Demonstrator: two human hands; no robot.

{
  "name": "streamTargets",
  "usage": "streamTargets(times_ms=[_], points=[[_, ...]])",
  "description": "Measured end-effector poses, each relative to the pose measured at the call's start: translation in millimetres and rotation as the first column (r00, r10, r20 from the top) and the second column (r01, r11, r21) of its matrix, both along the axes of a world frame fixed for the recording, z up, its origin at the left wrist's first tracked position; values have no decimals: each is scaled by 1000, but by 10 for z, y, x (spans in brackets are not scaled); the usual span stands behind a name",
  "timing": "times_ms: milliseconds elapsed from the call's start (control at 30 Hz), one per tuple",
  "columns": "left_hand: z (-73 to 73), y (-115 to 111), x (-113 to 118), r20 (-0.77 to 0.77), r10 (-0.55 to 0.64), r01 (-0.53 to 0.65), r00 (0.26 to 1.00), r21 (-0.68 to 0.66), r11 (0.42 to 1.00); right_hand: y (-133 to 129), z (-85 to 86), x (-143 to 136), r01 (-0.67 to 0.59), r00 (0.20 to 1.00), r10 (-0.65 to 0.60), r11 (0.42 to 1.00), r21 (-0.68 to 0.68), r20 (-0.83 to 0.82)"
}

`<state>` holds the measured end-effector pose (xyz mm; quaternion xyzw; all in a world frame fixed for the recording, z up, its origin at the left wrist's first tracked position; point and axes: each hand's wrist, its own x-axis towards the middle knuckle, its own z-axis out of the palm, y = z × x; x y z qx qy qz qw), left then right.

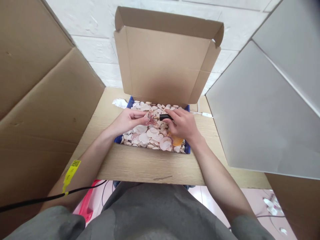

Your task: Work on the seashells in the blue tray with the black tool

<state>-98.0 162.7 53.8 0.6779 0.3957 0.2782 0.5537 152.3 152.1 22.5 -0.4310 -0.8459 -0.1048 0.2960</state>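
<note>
Between the thumb and fingers of my left hand (133, 119) is a pinkish seashell (151, 117), held above the shell-filled box. My right hand (182, 122) is closed around a small black-handled tool (165, 117) with a thin brass-coloured tip. That tip points left and meets or nearly meets the shell; I cannot tell which. Below both hands, a shallow box with blue sides (119, 138) holds many loose white and pink shells (143, 137). An orange scallop shell (177, 141) lies at its front right, partly under my right hand.
The box's brown cardboard lid (167, 60) stands raised at the back against a white brick wall (97, 50). Cardboard (50, 100) walls off the left, a grey panel (262, 110) the right. Clear plastic (120, 103) and a white cable switch (207, 115) lie on the wooden table (150, 166).
</note>
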Motion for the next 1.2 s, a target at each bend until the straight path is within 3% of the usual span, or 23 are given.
streamTargets(times_ms=[133, 333, 500, 600, 767, 867, 1033, 1200], points=[[-14, 4, -10, 7, 7, -7, 1000, 1, 1000, -10, 12, -10, 2, 1000, -2, 1000, 6, 2], [17, -1, 7, 41, -38, 39, 998, -43, 998, -27, 83, -1, -52, 995, 73, 953, 299, -61], [47, -2, 33, 38, -52, 55, 998, -79, 995, -25, 101, -1, -70, 991, 105, 932, 355, -81], [45, 0, 36, 53, -27, 31, 998, -81, 996, -9, 84, -2, -48, 994, 74, 954, 296, -77], [30, 4, 18, 18, 11, -11, 1000, -12, 1000, -3, 20, -6, -1, 1000, 0, 999, -54, -14], [29, 0, 20, 8, 24, -24, 1000, 5, 1000, -12, 5, -8, 20, 1000, -23, 988, -154, -21], [26, 3, 26, 3, 26, -26, 1000, 2, 1000, -13, 46, 6, -9, 1000, 11, 999, 52, -20], [22, 19, 18, -2, -19, 19, 1000, -33, 999, -20, 77, 11, -58, 991, 90, 956, 287, -99]])
